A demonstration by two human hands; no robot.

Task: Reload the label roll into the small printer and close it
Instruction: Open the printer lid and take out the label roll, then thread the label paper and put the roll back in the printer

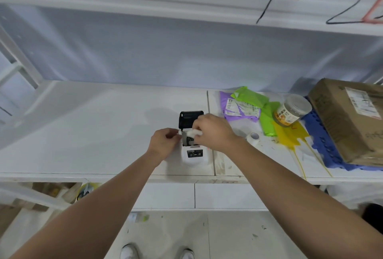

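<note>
A small white printer point(193, 158) stands on the white shelf point(83, 130) near its front edge, its black lid point(187, 118) tipped open toward the back. My right hand point(213, 132) holds a white label roll point(194, 133) over the open paper bay. My left hand point(164, 142) grips the printer's left side, fingers curled at the bay's edge. The inside of the bay is mostly hidden by my fingers and the roll.
A second white roll point(253, 137) lies just right of my right wrist. Further right sit purple and green mailer bags point(244, 103), a lidded jar point(292, 111), a yellow bag point(290, 134), a blue pad point(323, 140) and a cardboard box point(350, 122).
</note>
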